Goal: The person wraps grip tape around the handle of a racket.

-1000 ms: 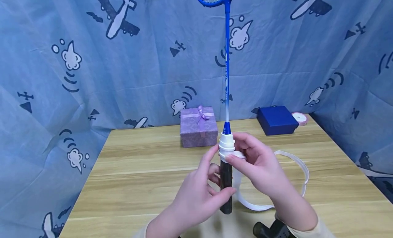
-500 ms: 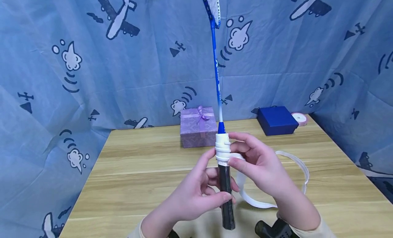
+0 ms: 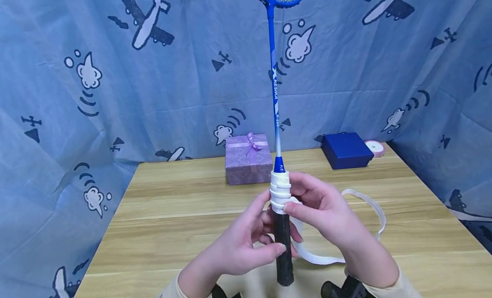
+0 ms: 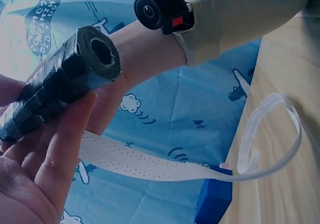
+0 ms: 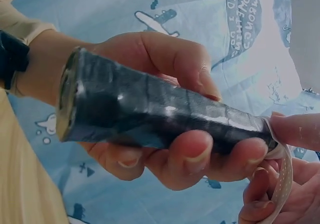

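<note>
A blue badminton racket (image 3: 275,93) stands nearly upright above the table, its head cut off by the top of the head view. White perforated grip tape (image 3: 280,188) is wound round the upper handle; the lower handle (image 3: 283,251) is black, with a hollow butt end in the left wrist view. My left hand (image 3: 246,242) holds the black part between thumb and fingers. At the lower edge of the winding, my right hand (image 3: 326,212) pinches the tape against the handle. From there the loose tape (image 4: 145,161) hangs and loops down to the table.
Behind the racket sits a purple gift box (image 3: 249,159) with a bow. A dark blue box (image 3: 347,150) and a pink ribbon roll (image 3: 375,148) stand at the back right of the wooden table (image 3: 173,212). A blue patterned curtain (image 3: 173,84) hangs behind.
The racket has turned about its length, its head going from face-on to edge-on and back to face-on. The handle sits slightly lower. Both hands stay on it.
</note>
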Available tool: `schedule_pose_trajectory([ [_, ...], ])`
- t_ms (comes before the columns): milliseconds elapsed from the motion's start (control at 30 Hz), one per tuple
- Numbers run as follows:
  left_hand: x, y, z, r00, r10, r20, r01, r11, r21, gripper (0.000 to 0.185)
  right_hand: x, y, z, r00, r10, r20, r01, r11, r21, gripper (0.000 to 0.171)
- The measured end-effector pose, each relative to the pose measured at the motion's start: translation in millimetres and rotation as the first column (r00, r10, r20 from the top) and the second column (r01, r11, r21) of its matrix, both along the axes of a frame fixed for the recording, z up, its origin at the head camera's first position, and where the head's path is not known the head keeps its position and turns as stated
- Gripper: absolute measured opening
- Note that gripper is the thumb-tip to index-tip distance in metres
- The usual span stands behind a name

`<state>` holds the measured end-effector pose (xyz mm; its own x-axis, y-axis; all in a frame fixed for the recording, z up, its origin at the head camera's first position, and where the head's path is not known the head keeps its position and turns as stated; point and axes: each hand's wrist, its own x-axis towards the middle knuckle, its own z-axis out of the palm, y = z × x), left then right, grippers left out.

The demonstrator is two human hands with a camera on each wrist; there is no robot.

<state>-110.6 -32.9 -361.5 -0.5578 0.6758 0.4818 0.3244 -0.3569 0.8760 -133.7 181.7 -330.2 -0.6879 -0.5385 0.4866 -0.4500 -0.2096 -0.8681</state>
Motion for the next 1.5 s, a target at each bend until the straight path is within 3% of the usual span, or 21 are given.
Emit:
schedule_pose_trajectory([
  [267,-1.4,0.3,0.0,0.999,-0.044,-0.005,0.044,0.999,0.016,0.092,1.7,-1.8,-0.7,1.0,0.001,0.016,0.0,1.0,-0.021,0.05],
  [367,0.9,1.3,0.4,1.0,0.03,-0.004,-0.03,0.999,-0.026,0.087,3.8,-4.2,0.7,0.997,-0.071,0.014,0.071,0.997,-0.006,0.048],
  [433,3.7,3.7,0.9,0.989,0.144,-0.017,-0.145,0.985,-0.091,0.084,5.7,-6.9,1.8,0.989,-0.148,0.009,0.147,0.989,0.017,0.046],
  [500,6.8,6.9,1.5,0.957,0.286,-0.042,-0.289,0.944,-0.162,0.082,7.2,-10.0,2.6,0.974,-0.228,-0.002,0.227,0.973,0.042,0.045],
  [600,10.9,11.7,2.5,0.883,0.46,-0.093,-0.468,0.851,-0.239,0.083,9.0,-14.4,3.7,0.944,-0.328,-0.024,0.329,0.94,0.086,0.044],
  [667,13.0,13.4,3.5,0.849,0.514,-0.117,-0.527,0.813,-0.25,0.083,9.7,-16.3,4.2,0.93,-0.366,-0.044,0.368,0.923,0.107,0.045],
  [700,13.8,13.8,4.0,0.846,0.521,-0.115,-0.533,0.809,-0.249,0.083,10.1,-16.7,4.5,0.924,-0.38,-0.053,0.383,0.916,0.117,0.045],
  [767,14.4,13.2,4.9,0.865,0.495,-0.088,-0.501,0.834,-0.232,0.082,10.5,-16.6,4.6,0.919,-0.388,-0.071,0.394,0.91,0.127,0.046],
  [900,13.8,9.7,8.8,0.932,0.354,0.076,-0.337,0.925,-0.176,0.08,9.3,-13.8,4.1,0.939,-0.332,-0.085,0.34,0.935,0.098,0.046],
  [1033,12.6,6.7,10.6,0.955,0.229,0.19,-0.216,0.972,-0.088,0.081,6.2,-10.6,2.6,0.969,-0.229,-0.091,0.233,0.972,0.036,0.045],
  [1267,9.1,6.1,5.8,0.984,0.057,0.167,-0.071,0.994,0.081,0.077,1.9,-6.1,0.2,0.997,-0.051,-0.064,0.049,0.998,-0.028,0.05],
  [1500,1.9,5.7,2.5,0.993,-0.094,0.07,0.084,0.987,0.139,0.081,3.0,-4.8,1.5,0.999,0.0,-0.044,-0.001,0.999,-0.032,0.054],
])
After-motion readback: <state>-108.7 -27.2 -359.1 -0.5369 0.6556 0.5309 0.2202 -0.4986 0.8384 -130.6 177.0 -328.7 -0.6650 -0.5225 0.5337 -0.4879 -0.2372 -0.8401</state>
